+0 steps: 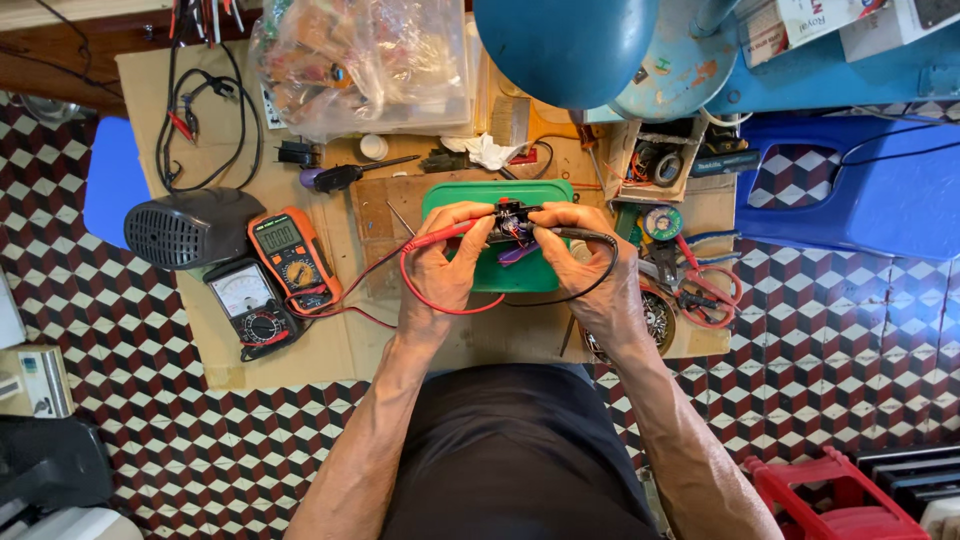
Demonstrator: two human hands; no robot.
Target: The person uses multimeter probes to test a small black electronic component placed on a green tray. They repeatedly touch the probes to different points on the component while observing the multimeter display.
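The left hand is closed around a red test probe, thumb and fingers pinching its shaft, with the tip laid against a small dark circuit part that sits at the upper middle of a green tray. The right hand is likewise closed on a black test probe, pointing inward at the same part, so both tips meet over the tray with the hands close on either side. The red lead loops below the left hand and runs off left to an orange digital meter, which lies just beside a black dial meter near the left edge of the cardboard sheet covering the work spot. The black lead curves under the right hand. Open room is scarce: a dark speaker-like box and coiled black wires crowd the left, a clear plastic bag of parts fills the back, and pliers with red handles and a small wooden box hem in the right. The freest stretch is the bare cardboard just in front of the tray, toward the body. A blue lamp shade hides part of the back edge. The circuit part is mostly covered by fingers, so its make-up is hard to tell; a purple bit shows beneath it. The blue stool at right is cut off by the frame.
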